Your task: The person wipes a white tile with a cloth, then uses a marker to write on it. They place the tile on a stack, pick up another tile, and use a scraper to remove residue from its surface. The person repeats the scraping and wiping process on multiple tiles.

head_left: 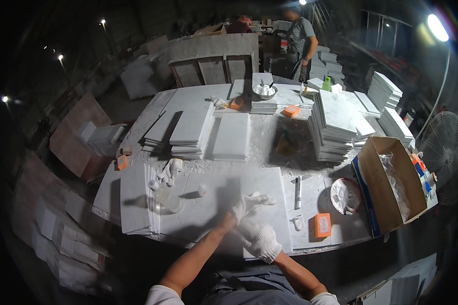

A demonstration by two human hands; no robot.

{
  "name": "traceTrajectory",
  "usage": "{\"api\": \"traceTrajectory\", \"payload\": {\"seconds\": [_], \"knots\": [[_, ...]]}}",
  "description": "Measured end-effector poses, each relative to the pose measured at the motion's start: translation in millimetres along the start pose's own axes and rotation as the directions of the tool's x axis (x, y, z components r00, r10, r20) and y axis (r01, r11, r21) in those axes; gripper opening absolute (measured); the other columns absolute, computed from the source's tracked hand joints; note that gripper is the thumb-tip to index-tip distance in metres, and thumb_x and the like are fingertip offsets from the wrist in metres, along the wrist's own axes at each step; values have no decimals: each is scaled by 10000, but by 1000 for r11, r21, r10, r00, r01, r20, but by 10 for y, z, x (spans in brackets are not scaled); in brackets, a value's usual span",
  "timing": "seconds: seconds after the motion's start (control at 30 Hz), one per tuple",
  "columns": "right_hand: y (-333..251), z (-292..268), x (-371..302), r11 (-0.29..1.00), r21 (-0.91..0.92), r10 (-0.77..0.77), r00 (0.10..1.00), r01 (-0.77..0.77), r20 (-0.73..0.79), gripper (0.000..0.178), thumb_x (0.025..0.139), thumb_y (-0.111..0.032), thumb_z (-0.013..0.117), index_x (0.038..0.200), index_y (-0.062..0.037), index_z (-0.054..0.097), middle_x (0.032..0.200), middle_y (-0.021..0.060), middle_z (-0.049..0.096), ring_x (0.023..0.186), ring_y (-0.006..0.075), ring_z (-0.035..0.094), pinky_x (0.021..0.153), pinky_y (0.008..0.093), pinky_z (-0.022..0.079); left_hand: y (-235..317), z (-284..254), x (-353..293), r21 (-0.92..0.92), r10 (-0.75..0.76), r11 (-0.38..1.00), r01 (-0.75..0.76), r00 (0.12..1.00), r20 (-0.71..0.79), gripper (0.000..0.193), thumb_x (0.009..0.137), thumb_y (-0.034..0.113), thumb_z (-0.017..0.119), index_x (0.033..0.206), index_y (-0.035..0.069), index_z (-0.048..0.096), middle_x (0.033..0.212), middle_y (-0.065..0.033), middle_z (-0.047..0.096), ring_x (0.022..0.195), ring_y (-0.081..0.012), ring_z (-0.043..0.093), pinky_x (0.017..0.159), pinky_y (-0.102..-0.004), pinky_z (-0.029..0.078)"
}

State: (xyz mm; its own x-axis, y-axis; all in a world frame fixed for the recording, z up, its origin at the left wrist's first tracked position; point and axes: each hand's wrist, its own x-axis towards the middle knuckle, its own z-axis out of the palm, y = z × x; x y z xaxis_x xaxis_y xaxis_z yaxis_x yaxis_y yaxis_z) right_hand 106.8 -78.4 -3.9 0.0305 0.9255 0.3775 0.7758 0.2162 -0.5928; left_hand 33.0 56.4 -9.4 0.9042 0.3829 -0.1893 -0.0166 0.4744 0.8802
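1. The left hand (250,203), in a white knitted glove, reaches across with fingers spread and holds nothing.
2. The right hand (259,240) (also gloved) grips the left wrist, curled.
3. Both hover over the large white marble slab (213,213), near a white marker pen (297,192) and an orange rectangular sanding block (322,225).

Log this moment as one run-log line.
left hand: white glove half on | right hand: gloved, pulling its cuff | under: marble slab | near: orange block

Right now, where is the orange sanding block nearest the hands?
In the head view the orange block lies on the table's near right edge, right of the gloved hands, just below the round white dish.
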Motion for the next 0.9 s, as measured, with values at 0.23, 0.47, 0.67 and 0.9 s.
{"api": "traceTrajectory", "payload": {"seconds": [0.23,0.47,0.67,0.9], "knots": [[-80,-150,7,986,71,151,988,-148,-29,230,1002,-374,575,1014,-158,654,915,116,654,765,359,643,650,459,506,181,6,47,-86,35,995,-42,996,-80,325,970,186,535,1246,38,622,1067,-88,674,942,-171,639,826,-330,508],[104,-289,76,994,-97,48,999,-50,-20,187,962,-302,620,1038,-133,644,888,119,649,761,356,648,646,471,511,318,206,264,-180,67,981,-77,996,-61,346,972,230,556,1253,39,622,1067,-87,677,951,-182,642,856,-347,505],[174,-230,-41,999,-41,25,997,-28,-75,212,971,-332,608,1050,-137,630,943,117,670,800,350,659,678,473,522,314,512,443,-197,21,980,-2,996,91,368,974,268,574,1259,41,623,1067,-86,679,959,-192,645,881,-362,503],[122,-229,-33,997,-53,43,989,-51,-141,260,968,-333,642,873,-91,633,799,129,629,717,360,626,617,447,498,347,502,456,-204,12,979,2,998,66,397,976,312,594,1266,42,623,1068,-86,682,969,-204,647,911,-379,500]]}}
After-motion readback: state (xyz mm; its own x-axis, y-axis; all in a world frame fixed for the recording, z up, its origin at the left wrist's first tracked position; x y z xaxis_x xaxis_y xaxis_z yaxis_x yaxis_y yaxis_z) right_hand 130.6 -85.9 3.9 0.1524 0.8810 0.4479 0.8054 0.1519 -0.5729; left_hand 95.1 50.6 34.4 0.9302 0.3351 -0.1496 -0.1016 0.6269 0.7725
